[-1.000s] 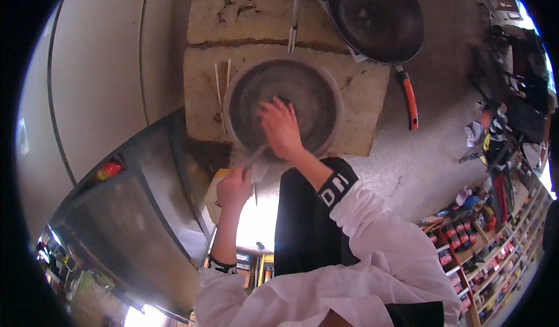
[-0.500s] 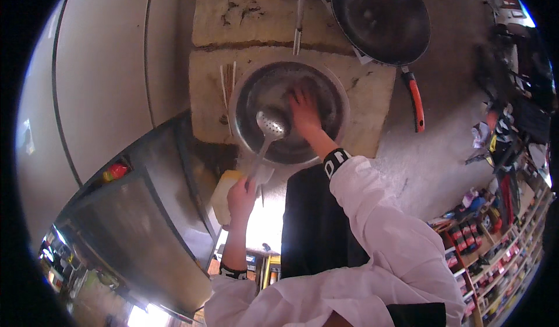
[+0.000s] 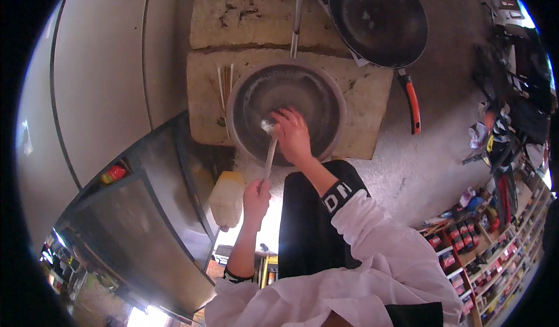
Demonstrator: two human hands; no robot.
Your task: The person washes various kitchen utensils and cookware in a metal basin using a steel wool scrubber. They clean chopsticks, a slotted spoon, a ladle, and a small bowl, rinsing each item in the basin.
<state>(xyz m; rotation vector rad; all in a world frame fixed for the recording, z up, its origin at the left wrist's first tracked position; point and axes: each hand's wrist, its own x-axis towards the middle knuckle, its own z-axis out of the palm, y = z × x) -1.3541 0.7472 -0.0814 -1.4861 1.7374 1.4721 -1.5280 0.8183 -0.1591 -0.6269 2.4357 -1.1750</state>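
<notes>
Left grip: the left hand [image 3: 256,202] was clenched around the near end of a metal utensil [image 3: 271,155], whose slim shaft ran forward from it over the rim of a basin [image 3: 341,103].
Right grip: the right hand [image 3: 293,134] was ahead and to the right of the left one, over the basin, fingers bent at the utensil's bright head; in the dim view, whether they grasped it could not be told.
Utensil work: seemingly under way, not finished; how much was left could not be judged.
Basin: round, smooth-rimmed, probably metal, murky grey inside, beneath the right grip.
Frying pan [image 3: 378,18]: dark, shallow, with an orange-and-black handle, beyond and right of both grips, untouched.
Sticks [image 3: 225,94]: thin, straight, beyond and left of both grips.
Desk [image 3: 367,103]: tan, stained, rough-looking, under the basin.
Container [image 3: 227,202]: yellowish, translucent, probably plastic, just left of the left grip.
</notes>
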